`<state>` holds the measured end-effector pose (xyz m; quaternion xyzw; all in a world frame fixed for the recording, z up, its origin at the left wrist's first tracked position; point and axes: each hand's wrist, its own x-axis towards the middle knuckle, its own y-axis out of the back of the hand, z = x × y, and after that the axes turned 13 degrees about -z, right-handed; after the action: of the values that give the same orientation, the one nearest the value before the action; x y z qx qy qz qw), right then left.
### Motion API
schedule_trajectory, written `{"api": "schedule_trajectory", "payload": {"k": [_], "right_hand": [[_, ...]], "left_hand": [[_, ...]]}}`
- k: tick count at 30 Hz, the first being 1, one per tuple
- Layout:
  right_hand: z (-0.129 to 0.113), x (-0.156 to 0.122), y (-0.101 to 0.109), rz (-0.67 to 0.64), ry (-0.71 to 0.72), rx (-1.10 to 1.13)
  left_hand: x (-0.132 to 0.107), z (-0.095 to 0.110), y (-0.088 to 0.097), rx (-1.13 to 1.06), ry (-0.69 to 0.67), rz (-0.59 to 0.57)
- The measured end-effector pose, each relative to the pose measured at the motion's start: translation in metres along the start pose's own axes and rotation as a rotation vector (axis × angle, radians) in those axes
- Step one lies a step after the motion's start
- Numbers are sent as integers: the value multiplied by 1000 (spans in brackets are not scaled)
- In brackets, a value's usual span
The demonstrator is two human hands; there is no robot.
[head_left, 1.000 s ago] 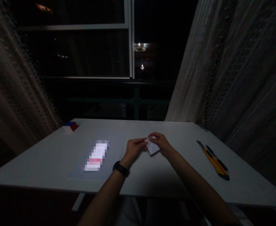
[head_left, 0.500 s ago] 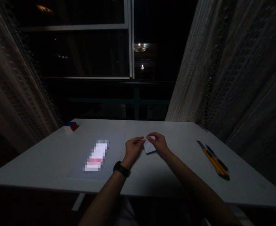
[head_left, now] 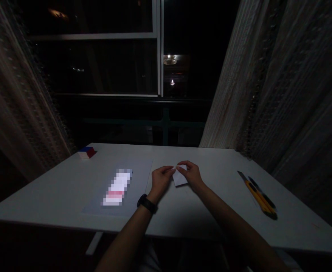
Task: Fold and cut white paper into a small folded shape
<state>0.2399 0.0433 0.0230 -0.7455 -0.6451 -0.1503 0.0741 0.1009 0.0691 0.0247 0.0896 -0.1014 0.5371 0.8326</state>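
Note:
A small folded piece of white paper [head_left: 179, 177] is held just above the middle of the white table [head_left: 183, 211]. My left hand [head_left: 160, 180], with a black watch on its wrist, pinches the paper's left top corner. From the right, my right hand [head_left: 191, 174] grips the paper's top edge with closed fingers. The two hands nearly touch at the fingertips.
A pale cutting mat [head_left: 117, 189] with a blurred white and red item lies left of the hands. A yellow utility knife [head_left: 258, 196] and a dark pen [head_left: 262, 194] rest at the right. A red and blue block [head_left: 86, 152] sits at the far left corner. Curtains hang on both sides.
The paper has gone from a diamond-like tilt to a squarer, more compact shape between my fingers. Both hands have stayed in nearly the same place.

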Motion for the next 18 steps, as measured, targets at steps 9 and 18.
{"api": "schedule_trajectory", "payload": {"k": [9,18], "right_hand": [[1,-3,-1,-11,-36,83],[1,-4,-1,3,-56,116]], "left_hand": [[-2,0,-1,36,-22,3],[-2,-4,-1,111,-38,4]]}}
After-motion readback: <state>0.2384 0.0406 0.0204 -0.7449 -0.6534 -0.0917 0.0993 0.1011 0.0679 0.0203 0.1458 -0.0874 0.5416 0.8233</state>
